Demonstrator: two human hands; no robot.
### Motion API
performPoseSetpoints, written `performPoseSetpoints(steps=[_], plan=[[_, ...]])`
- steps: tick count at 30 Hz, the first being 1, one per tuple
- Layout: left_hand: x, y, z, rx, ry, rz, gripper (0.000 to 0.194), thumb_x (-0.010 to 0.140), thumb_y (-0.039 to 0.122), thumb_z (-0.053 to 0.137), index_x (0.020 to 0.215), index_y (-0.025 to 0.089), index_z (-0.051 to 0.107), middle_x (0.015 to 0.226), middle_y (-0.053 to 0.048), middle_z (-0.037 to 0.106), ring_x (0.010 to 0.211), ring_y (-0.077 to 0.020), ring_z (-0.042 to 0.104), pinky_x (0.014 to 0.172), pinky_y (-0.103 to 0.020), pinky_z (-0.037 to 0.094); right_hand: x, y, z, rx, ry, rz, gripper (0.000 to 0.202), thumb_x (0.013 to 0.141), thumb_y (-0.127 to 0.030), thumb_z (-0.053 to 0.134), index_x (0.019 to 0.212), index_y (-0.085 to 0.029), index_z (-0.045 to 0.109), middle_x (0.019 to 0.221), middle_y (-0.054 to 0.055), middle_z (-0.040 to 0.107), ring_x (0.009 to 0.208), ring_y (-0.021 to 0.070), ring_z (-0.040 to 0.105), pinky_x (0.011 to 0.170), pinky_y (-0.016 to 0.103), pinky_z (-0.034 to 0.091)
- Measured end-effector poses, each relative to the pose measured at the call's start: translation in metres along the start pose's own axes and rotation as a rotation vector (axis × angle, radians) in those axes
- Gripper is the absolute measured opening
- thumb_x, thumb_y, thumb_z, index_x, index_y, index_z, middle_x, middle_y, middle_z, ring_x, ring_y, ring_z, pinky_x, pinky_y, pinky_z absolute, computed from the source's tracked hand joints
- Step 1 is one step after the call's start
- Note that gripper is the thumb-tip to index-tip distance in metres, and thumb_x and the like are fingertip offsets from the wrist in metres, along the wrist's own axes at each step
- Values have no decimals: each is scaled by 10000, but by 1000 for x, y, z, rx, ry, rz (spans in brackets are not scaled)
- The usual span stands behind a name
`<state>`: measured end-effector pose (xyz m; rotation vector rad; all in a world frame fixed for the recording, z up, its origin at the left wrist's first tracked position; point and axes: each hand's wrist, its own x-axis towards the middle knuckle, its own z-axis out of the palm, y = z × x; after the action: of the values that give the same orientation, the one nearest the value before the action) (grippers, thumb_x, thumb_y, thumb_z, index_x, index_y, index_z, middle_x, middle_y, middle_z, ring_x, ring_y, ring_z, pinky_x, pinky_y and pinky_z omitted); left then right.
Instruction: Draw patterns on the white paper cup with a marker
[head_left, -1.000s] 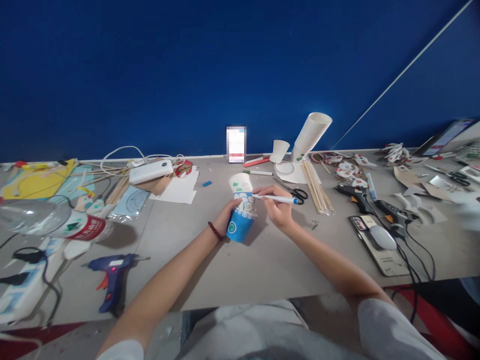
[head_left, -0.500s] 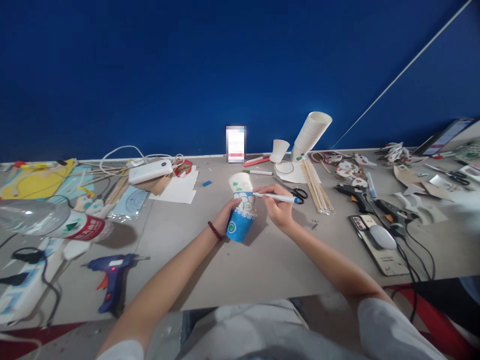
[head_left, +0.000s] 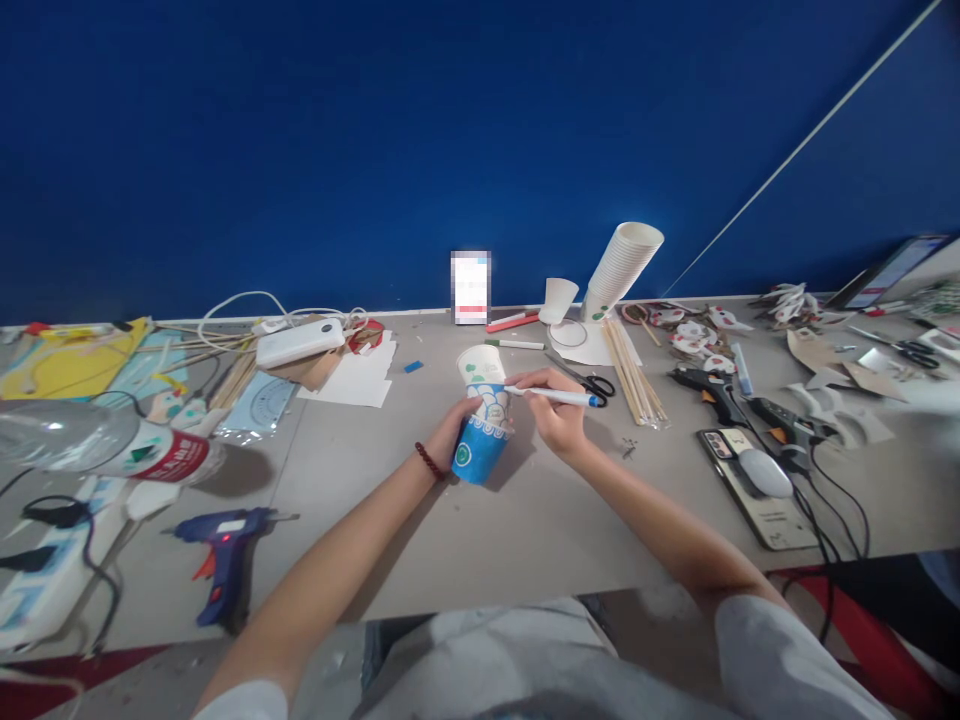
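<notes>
Nearest you on the desk (head_left: 487,550), a blue hot-glue gun (head_left: 231,530) lies on its side at your left, its red light lit; at your right a smartphone (head_left: 776,520) lies with a white oval case (head_left: 763,475) on its back. Centrally, your left hand (head_left: 451,437) closes its fingers around the blue-and-white paper cup (head_left: 480,455), which leans slightly, a white rim with green print above the blue scallop outlines. Your right hand (head_left: 556,415) pinches a blue-ended marker (head_left: 564,397), its tip at the outlined band; whether it touches is too small to tell. Relative to the two preceding views, grip, cup and marker show almost no displacement; this suggests slow, fine work at one spot, with the cup kept steady. Beyond your right hand lie black-handled scissors (head_left: 602,390) and a bundle of wooden sticks (head_left: 634,375). Farthest, a lit phone screen (head_left: 471,288) stands by the blue wall (head_left: 375,150), with a single white cup (head_left: 559,300) and a tilted cup stack (head_left: 624,265) to its right.
</notes>
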<state>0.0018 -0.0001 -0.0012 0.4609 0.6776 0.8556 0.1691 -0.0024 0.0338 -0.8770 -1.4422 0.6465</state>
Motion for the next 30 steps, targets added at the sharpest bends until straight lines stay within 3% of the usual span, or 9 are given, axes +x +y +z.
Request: performPoseSetpoints(steps=[9,13,18,30], plan=[[0,0,2,-92,3,-10,373,806,369,626,995,65,729,937,-141,763,821,-243,722,807,-342,549,-1,3,1,17,18,14,146,874,-352,601,804,-242,666,866,55,766,852,249,740,787,402,588],[0,1,3,-88,-9,4,388,794,386,622,965,57,736,892,-141,762,804,-239,718,786,-329,549,-2,5,1,16,-8,27,115,876,-311,593,834,-240,674,885,60,770,866,248,739,809,408,578],[0,2,2,-56,-56,-8,410,783,397,626,975,51,733,912,-160,760,822,-252,718,803,-339,546,-2,6,0,-40,-2,29,112,864,-276,587,838,-240,689,869,52,765,838,237,728,772,382,569],[1,-1,2,-100,-13,-26,386,810,360,590,1003,51,717,914,-163,753,851,-265,720,850,-370,542,0,2,0,-141,-8,26,127,856,-276,579,821,-241,696,795,38,747,782,224,706,710,351,549]])
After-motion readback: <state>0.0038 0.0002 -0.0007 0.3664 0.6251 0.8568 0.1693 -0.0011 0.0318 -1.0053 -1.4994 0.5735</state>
